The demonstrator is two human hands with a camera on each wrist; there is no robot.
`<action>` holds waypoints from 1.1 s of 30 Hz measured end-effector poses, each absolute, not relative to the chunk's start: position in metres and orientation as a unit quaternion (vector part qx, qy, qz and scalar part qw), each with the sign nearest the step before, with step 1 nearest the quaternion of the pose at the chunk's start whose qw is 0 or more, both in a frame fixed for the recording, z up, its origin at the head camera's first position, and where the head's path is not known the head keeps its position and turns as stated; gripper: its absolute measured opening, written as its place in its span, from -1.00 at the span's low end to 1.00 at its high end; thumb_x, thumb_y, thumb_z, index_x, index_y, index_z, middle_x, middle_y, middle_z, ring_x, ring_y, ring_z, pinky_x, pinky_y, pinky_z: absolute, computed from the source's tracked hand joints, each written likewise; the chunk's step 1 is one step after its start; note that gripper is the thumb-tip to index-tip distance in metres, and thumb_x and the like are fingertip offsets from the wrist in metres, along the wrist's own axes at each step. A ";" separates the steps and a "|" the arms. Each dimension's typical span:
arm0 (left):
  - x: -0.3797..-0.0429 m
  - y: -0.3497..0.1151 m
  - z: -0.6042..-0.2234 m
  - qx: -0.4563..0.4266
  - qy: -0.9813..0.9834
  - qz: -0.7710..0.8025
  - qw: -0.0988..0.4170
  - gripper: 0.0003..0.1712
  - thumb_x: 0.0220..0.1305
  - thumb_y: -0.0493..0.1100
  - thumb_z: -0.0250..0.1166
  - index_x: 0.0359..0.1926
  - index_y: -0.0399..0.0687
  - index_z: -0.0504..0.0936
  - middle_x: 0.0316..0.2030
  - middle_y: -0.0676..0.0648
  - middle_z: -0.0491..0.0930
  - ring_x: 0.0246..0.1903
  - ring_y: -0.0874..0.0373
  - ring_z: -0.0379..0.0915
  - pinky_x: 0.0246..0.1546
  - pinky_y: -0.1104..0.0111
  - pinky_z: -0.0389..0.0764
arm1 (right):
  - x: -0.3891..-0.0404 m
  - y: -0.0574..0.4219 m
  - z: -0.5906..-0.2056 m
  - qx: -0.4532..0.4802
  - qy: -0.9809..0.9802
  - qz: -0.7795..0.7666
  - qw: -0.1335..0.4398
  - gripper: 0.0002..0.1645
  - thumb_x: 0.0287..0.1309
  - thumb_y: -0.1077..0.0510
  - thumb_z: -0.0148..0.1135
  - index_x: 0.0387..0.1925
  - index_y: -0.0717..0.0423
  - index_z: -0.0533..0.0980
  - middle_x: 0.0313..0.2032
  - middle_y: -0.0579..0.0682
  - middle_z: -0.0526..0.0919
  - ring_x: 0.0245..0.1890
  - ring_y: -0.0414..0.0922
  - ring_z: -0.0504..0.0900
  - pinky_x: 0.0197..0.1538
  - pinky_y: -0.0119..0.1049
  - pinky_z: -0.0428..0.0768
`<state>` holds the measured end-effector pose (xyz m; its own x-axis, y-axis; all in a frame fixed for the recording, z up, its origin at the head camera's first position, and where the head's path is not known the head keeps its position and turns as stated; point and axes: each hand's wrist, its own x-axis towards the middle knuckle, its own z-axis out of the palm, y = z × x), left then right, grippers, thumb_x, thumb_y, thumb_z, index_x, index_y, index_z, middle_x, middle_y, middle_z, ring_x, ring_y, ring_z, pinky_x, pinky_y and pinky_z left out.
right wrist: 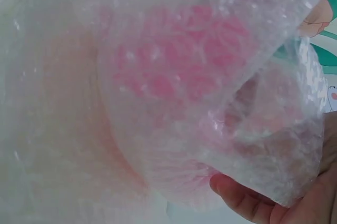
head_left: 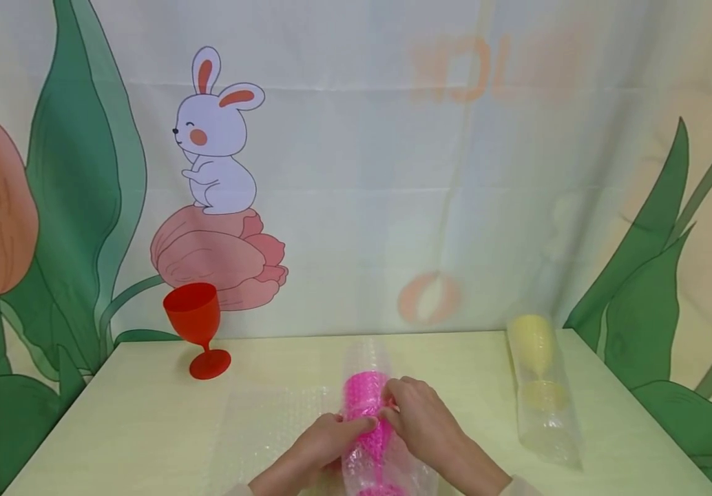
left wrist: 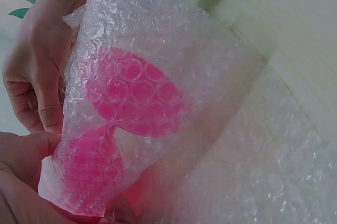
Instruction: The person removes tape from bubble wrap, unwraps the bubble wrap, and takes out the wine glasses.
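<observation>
A pink goblet (head_left: 365, 389) lies rolled in clear bubble wrap (left wrist: 226, 77) at the table's front middle, its bowl pointing away. My left hand (head_left: 325, 437) grips the wrapped bowl from the left, thumb across the top. From the right, my right hand (head_left: 424, 420) pinches the wrap beside the bowl with curled fingers. The left wrist view shows the round pink base and part of the bowl through the bubbles. In the right wrist view, a loose flap of wrap partly covers my right hand (right wrist: 258, 205). Some fingertips are hidden under the roll.
A red goblet (head_left: 197, 320) stands upright at the back left. A pale yellow goblet (head_left: 532, 344), wrapped in bubble wrap, lies at the right. Flat bubble wrap (head_left: 269, 420) spreads left of the roll. A printed curtain (head_left: 343, 207) hangs behind the table (head_left: 455, 365).
</observation>
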<state>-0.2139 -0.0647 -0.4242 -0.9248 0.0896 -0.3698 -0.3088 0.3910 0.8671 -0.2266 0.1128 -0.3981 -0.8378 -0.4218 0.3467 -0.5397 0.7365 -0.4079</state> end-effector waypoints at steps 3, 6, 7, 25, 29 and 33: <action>-0.216 -0.064 -0.426 -0.056 0.806 0.559 0.189 -0.10 0.35 0.21 0.33 0.32 -0.50 0.40 0.04 -0.28 0.61 -0.07 -0.06 0.59 0.09 -0.03 0.62 | -0.227 0.114 -0.398 0.264 -0.923 0.255 0.114 -0.88 0.16 0.36 0.44 -0.42 0.16 0.65 -0.54 -0.16 0.52 -0.51 -0.29 0.41 -0.45 -0.44 0.49; -0.216 -0.065 -0.426 -0.043 0.787 0.582 0.198 -0.14 0.39 0.20 0.31 0.33 -0.48 0.39 0.02 -0.24 0.63 -0.08 -0.04 0.61 0.06 0.03 0.65 | -0.227 0.114 -0.399 0.262 -0.922 0.260 0.114 -0.88 0.17 0.40 0.41 -0.42 0.18 0.68 -0.55 -0.15 0.50 -0.52 -0.29 0.38 -0.47 -0.46 0.48; -0.216 -0.065 -0.426 -0.041 0.781 0.589 0.201 -0.14 0.39 0.19 0.31 0.33 -0.47 0.40 0.00 -0.21 0.64 -0.10 -0.02 0.62 0.03 0.06 0.67 | -0.227 0.113 -0.399 0.260 -0.922 0.263 0.114 -0.88 0.16 0.41 0.41 -0.43 0.18 0.68 -0.55 -0.15 0.49 -0.52 -0.28 0.38 -0.48 -0.46 0.48; -0.219 -0.056 -0.425 -0.097 0.799 0.566 0.178 -0.08 0.27 0.27 0.41 0.22 -0.49 0.40 -0.14 -0.20 0.53 -0.27 0.05 0.54 -0.24 0.27 0.71 | -0.225 0.109 -0.406 0.191 -0.944 0.185 0.194 -0.60 0.06 0.23 0.46 -0.70 -0.06 0.43 -0.67 -0.24 0.36 -0.62 -0.31 0.28 -0.58 -0.41 0.33; -0.219 -0.057 -0.424 -0.105 0.802 0.560 0.182 -0.09 0.29 0.27 0.40 0.22 -0.48 0.41 -0.14 -0.20 0.54 -0.28 0.05 0.55 -0.23 0.27 0.71 | -0.226 0.111 -0.407 0.213 -0.939 0.184 0.199 -0.75 0.08 0.28 0.43 -0.60 0.01 0.55 -0.64 -0.21 0.44 -0.62 -0.32 0.30 -0.58 -0.42 0.35; -0.218 -0.058 -0.425 -0.114 0.805 0.554 0.180 -0.07 0.27 0.29 0.41 0.24 -0.45 0.41 -0.12 -0.19 0.56 -0.27 0.05 0.57 -0.19 0.27 0.72 | -0.225 0.113 -0.407 0.258 -0.929 0.157 0.214 -0.87 0.14 0.27 0.47 -0.44 0.03 0.66 -0.58 -0.16 0.51 -0.63 -0.31 0.33 -0.56 -0.42 0.38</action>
<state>-0.2183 -0.0578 -0.4245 -0.9093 0.0166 -0.4158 -0.3825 0.3603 0.8508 -0.2254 0.1132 -0.4072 -0.7751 -0.4132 0.4780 -0.5472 0.8172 -0.1808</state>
